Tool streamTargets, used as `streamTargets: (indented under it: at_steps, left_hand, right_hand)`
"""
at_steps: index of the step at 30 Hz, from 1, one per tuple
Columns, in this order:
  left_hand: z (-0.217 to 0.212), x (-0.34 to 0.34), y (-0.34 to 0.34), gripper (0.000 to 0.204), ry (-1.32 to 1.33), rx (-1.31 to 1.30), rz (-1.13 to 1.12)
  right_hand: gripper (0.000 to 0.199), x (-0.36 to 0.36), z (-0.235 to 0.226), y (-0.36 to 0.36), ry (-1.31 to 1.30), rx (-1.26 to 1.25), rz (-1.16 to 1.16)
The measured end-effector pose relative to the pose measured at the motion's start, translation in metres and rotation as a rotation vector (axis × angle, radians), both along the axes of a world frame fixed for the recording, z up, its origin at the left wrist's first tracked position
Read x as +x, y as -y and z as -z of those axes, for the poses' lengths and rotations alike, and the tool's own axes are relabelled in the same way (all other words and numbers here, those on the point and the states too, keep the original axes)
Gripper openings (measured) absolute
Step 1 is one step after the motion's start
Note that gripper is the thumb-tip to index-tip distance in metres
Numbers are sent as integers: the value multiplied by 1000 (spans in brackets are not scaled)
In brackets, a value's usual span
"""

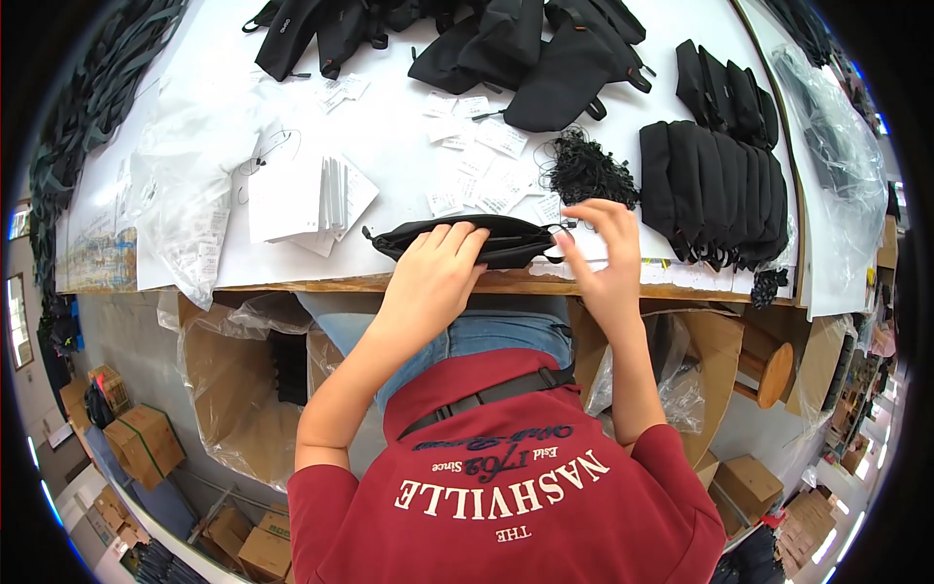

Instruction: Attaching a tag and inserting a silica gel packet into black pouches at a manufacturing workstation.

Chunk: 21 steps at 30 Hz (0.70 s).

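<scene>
A black zip pouch (506,255) lies at the table's front edge, its long mouth parted toward me. My left hand (433,277) is closed over its left half, fingers across the near side and top. By the pouch's right end, where a small black loop shows, is my right hand (608,248), thumb and fingers apart in a curve. The thumb tip is close to the loop; whether it touches is unclear. Just beyond the pouch lie scattered white paper tags (477,161) and a tangle of black strings (589,167).
Rows of black pouches (710,190) stand at the right. More black bags (564,73) are heaped at the back. Left of centre are stacked white cards (302,204) and a clear plastic bag (195,185). Below the table edge stand open cardboard boxes (229,389).
</scene>
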State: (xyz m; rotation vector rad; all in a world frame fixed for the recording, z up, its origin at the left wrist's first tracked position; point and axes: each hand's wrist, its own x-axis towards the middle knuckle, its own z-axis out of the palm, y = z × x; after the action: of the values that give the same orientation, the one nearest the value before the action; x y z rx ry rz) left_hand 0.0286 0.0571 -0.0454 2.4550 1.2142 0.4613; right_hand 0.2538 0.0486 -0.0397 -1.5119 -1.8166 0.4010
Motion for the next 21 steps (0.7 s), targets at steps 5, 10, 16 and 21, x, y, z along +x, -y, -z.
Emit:
streamTargets:
  at_steps: [5, 10, 16, 21]
  left_hand:
    - [-1, -2, 5, 43, 76, 20, -73]
    - [-1, -9, 16, 42, 313, 28, -211]
    - [33, -15, 44, 61, 794, 170, -700]
    - [40, -17, 35, 64, 1647, -948, -629]
  right_hand:
    - [41, -33, -13, -9, 266, 7, -246]
    - [39, -34, -4, -21, 339, -2, -334]
    - [19, -36, -4, -16, 102, -143, -326]
    - [19, -42, -13, -1, -329, -330, -313]
